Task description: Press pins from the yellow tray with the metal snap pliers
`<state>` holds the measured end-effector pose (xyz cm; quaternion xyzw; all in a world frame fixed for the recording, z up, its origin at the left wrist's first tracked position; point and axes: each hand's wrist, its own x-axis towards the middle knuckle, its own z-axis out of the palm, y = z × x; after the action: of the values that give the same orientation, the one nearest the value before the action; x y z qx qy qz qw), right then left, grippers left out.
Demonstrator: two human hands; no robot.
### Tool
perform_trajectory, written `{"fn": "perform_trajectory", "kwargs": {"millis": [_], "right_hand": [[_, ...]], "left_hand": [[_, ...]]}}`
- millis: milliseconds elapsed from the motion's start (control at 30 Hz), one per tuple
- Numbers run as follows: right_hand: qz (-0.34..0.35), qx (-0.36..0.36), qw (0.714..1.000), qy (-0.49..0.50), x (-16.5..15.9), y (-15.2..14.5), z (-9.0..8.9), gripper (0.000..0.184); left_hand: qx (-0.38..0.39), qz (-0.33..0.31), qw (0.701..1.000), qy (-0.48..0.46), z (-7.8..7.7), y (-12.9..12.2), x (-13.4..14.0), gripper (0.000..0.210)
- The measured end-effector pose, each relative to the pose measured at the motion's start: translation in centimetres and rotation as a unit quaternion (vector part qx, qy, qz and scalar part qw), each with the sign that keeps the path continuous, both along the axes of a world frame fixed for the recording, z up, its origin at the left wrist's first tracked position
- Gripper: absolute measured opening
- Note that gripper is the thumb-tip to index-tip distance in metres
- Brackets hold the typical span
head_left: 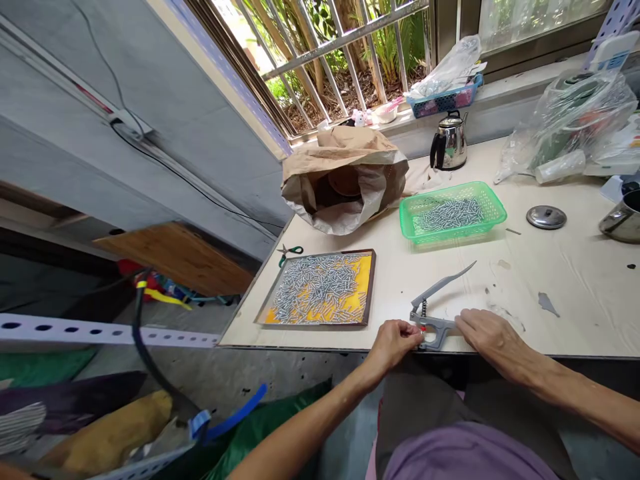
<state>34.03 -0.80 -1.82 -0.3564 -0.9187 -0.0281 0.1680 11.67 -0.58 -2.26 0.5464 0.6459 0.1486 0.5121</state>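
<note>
A grey metal hand press (439, 330) with a spring stands at the table's front edge, its long lever (445, 283) raised. My left hand (397, 341) is closed in a pinch at the press's left side, beside a small red part (423, 329); what the fingertips hold is too small to make out. From the right, my right hand (487, 330) grips the end of the press's lower arm, fingers curled over it. Left of the press, a shallow tray (371, 287) with a yellow bottom holds many small silvery metal pins (320, 283).
Behind the press sits a green plastic basket (407, 230) of similar pins. An open paper bag (345, 157), scissors (290, 253), a steel kettle (453, 143), a round lid (546, 217) and a plastic bag (575, 120) stand around the table (590, 333).
</note>
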Motion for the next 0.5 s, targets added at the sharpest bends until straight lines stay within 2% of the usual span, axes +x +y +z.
{"fn": "perform_trajectory", "kwargs": {"millis": [133, 333, 500], "right_hand": [[-0.002, -0.019, 1.0, -0.002, -0.1, 0.3, 0.1, 0.027], [0.016, -0.081, 0.997, -0.012, 0.2, 1.1, -0.1, 0.024], [0.022, -0.149, 0.988, -0.034, 0.4, 2.1, -0.1, 0.022]], "left_hand": [[-0.036, -0.041, 0.998, 0.026, 0.3, 0.7, 0.0, 0.025], [-0.092, -0.024, 0.995, 0.039, 0.8, 1.2, 0.3, 0.022], [-0.118, -0.039, 0.991, 0.041, 0.9, 1.6, 0.4, 0.022]]}}
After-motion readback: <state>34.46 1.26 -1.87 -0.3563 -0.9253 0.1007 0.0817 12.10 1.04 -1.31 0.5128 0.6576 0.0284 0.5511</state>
